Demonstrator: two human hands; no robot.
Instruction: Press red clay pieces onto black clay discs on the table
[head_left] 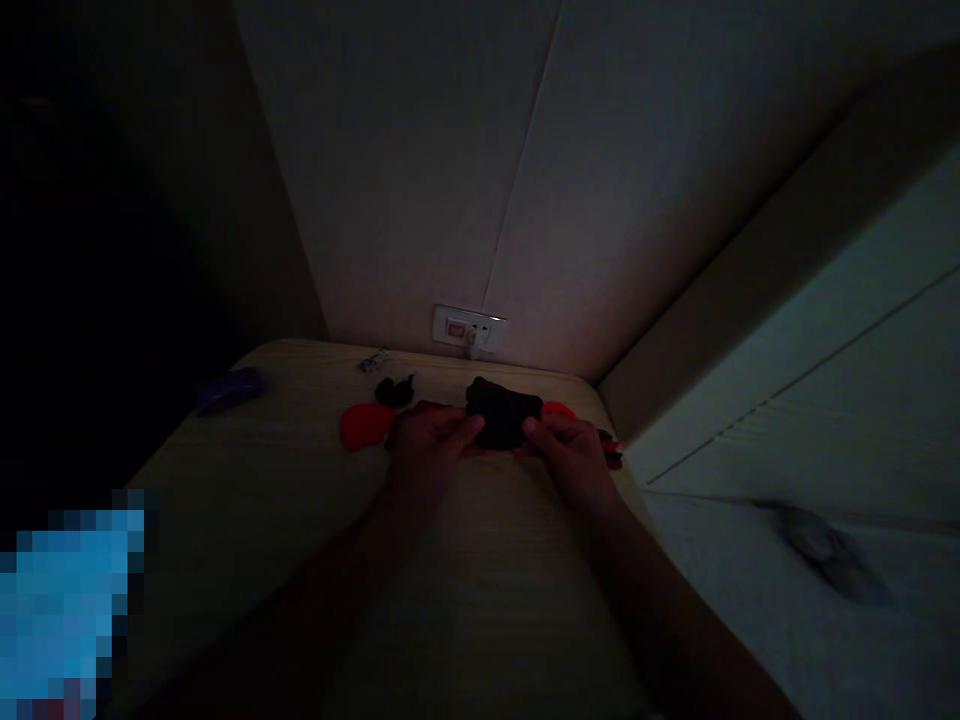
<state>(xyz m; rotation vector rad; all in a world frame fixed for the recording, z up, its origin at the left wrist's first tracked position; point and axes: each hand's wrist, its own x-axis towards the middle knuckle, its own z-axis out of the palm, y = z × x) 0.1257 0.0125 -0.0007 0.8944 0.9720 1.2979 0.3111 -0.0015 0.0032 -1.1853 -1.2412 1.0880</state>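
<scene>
In dim light, my left hand (431,440) and my right hand (571,455) both pinch a small black cloth piece (501,412) above a light wooden table (315,490). Each hand grips one side of it, fingers closed. Red cloth (364,424) lies on the table just left of my left hand, and more red cloth (559,409) peeks out behind my right hand. A smaller black piece (394,391) lies behind the red one.
A wall socket with a white plug (470,329) sits on the wall behind the table. A purple object (229,388) lies at the table's left edge, a small metallic item (373,360) near the back. A pale bed or panel (810,470) is at right.
</scene>
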